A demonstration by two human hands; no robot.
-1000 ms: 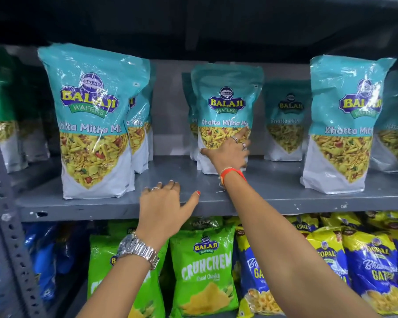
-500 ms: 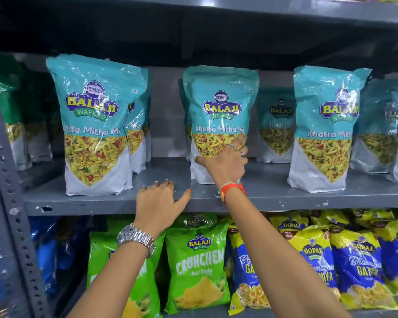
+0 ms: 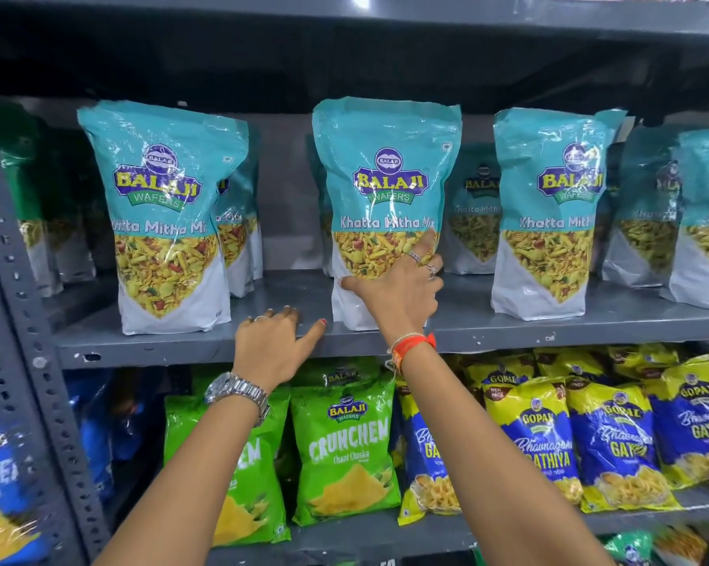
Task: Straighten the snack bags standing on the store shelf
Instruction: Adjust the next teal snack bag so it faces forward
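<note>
Teal Balaji Khatta Mitha Mix bags stand on the grey shelf (image 3: 508,335). The middle bag (image 3: 385,181) stands upright near the shelf's front edge, and my right hand (image 3: 401,292) grips its lower front. A left bag (image 3: 169,214) and a right bag (image 3: 548,214) also stand at the front, with more teal bags behind them. My left hand (image 3: 275,345) rests on the shelf edge between the left and middle bags, fingers spread, holding nothing.
A perforated grey upright (image 3: 26,320) runs down the left side. The lower shelf holds green Crunchem bags (image 3: 344,447) and yellow-blue Gopal bags (image 3: 614,435). Another shelf board (image 3: 385,14) hangs overhead.
My right hand has brought the middle bag forward from deep on the shelf to its front edge. My left hand stays on the shelf edge. The camera has moved closer.
</note>
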